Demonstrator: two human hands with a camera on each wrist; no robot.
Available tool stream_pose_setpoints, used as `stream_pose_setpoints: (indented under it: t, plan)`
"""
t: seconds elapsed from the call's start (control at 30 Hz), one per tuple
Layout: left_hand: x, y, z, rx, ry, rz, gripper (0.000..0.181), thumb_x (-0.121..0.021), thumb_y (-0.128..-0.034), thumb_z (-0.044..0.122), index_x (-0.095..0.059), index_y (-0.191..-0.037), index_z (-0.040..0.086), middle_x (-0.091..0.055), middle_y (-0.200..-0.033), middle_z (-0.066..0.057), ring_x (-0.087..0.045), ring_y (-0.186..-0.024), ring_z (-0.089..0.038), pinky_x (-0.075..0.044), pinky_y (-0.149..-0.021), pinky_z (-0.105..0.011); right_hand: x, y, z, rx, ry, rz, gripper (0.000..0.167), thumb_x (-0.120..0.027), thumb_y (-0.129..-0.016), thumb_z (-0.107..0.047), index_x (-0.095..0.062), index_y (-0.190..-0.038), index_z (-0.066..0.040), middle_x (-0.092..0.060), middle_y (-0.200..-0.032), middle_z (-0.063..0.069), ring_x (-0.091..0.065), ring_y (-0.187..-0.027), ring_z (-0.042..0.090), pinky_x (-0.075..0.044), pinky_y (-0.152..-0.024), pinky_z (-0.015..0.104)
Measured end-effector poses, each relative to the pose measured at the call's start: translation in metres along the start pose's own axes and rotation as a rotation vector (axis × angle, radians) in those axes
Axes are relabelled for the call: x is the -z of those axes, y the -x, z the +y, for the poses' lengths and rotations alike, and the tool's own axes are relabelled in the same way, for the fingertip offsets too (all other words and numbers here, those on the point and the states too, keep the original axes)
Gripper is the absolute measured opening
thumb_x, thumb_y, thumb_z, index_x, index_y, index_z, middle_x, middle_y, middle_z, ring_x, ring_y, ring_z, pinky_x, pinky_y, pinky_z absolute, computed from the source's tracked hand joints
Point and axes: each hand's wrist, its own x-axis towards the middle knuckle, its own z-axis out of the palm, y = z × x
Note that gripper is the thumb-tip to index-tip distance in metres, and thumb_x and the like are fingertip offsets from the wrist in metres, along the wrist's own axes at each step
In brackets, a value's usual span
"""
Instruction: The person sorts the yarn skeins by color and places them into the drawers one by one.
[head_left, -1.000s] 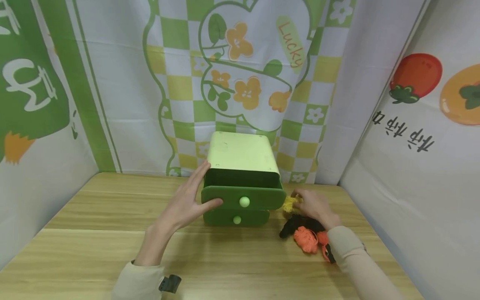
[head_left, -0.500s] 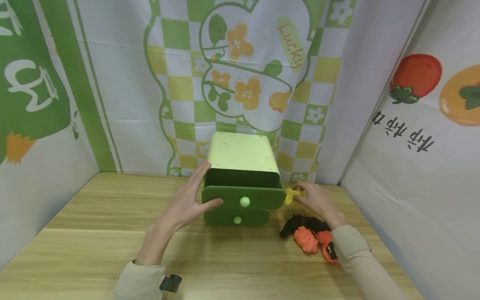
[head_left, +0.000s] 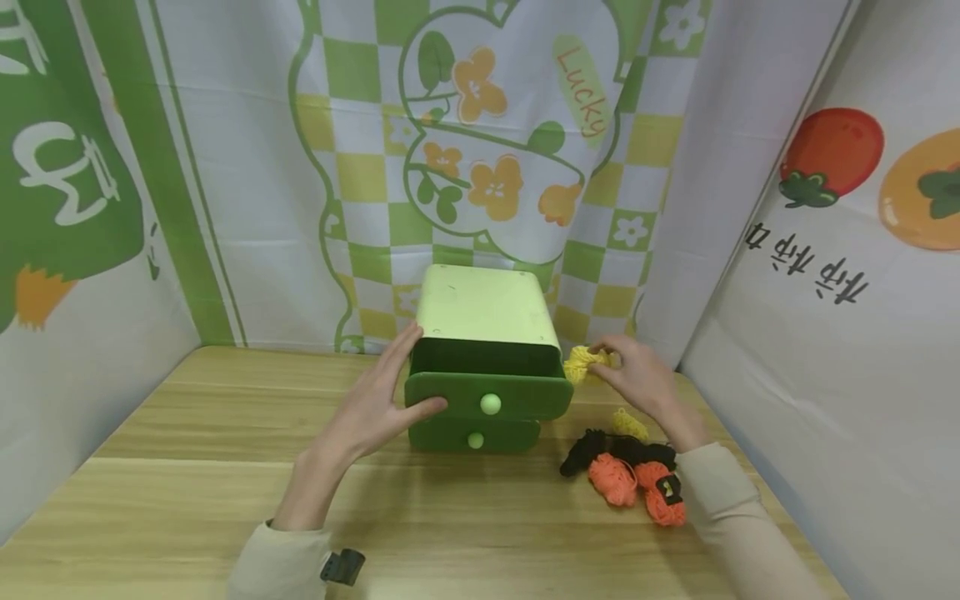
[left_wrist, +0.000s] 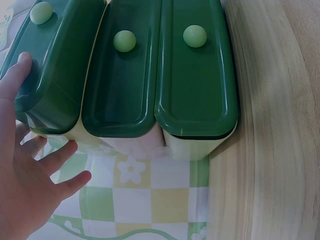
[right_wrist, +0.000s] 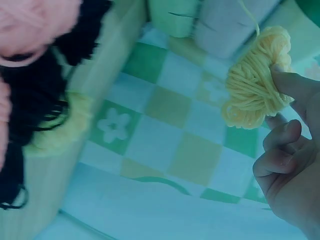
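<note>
A light-green cabinet (head_left: 487, 304) with dark-green drawers stands on the table. Its top drawer (head_left: 450, 397) is pulled out, and the visible inside looks dark. My left hand (head_left: 367, 408) rests at the drawer's left side, thumb on the front and the other fingers spread straight along the side. In the left wrist view, two lower drawers (left_wrist: 120, 85) are pushed in. My right hand (head_left: 637, 379) pinches a yellow yarn skein (right_wrist: 255, 82) between thumb and fingers, lifted beside the cabinet's right side.
On the table right of the cabinet lie a black yarn bundle (head_left: 637, 451), two orange yarn skeins (head_left: 613, 481) and a second yellow yarn skein (head_left: 628, 424). A patterned curtain (head_left: 360, 175) hangs close behind the cabinet.
My right hand has raised the yellow skein from low by the drawer, up and slightly away. The other yellow skein has come into view. My left hand keeps its place.
</note>
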Motion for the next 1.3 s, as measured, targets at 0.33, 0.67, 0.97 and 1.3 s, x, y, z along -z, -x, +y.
stream_pose_setpoints:
  t: [0.33,0.67,0.97,1.3]
  plan:
    - [-0.001,0.000,0.000,0.002,0.004,-0.004,0.101,-0.065,-0.0858,0.065,-0.004,-0.160,0.035,0.000,-0.168,0.011,-0.017,-0.153,-0.034,-0.025,-0.113,-0.070,0.025,-0.003,-0.024,0.158,0.001,0.176,0.027,-0.078,-0.085,-0.019,-0.071,-0.108,-0.006,-0.072,-0.111,0.013,-0.066,-0.083,0.024,-0.056,-0.074,0.040]
    - [-0.001,-0.001,0.000,0.001,0.013,-0.003,0.101,-0.065,-0.0855,0.065,-0.004,-0.160,0.036,0.000,-0.168,0.011,-0.017,-0.153,-0.035,-0.026,-0.112,-0.070,0.046,-0.001,-0.061,0.281,-0.021,0.264,0.024,-0.081,-0.083,-0.016,-0.072,-0.105,-0.011,-0.073,-0.098,0.002,-0.039,-0.058,0.004,-0.036,-0.051,0.020]
    - [-0.001,0.000,-0.001,0.004,0.014,-0.003,0.101,-0.065,-0.0856,0.065,-0.004,-0.160,0.035,0.000,-0.168,0.010,-0.018,-0.153,-0.035,-0.027,-0.112,-0.070,0.040,-0.003,-0.097,0.364,0.022,0.237,0.023,-0.080,-0.084,-0.026,-0.072,-0.105,-0.017,-0.072,-0.100,-0.003,-0.042,-0.058,0.002,-0.037,-0.049,0.020]
    - [-0.001,0.000,0.000,0.006,0.011,-0.005,0.100,-0.064,-0.0857,0.066,-0.004,-0.160,0.036,-0.001,-0.168,0.009,-0.019,-0.152,-0.035,-0.028,-0.112,-0.070,0.026,-0.015,-0.130,0.440,0.032,0.203,0.022,-0.079,-0.086,-0.029,-0.073,-0.104,-0.020,-0.074,-0.101,-0.005,-0.070,-0.082,0.012,-0.054,-0.059,0.027]
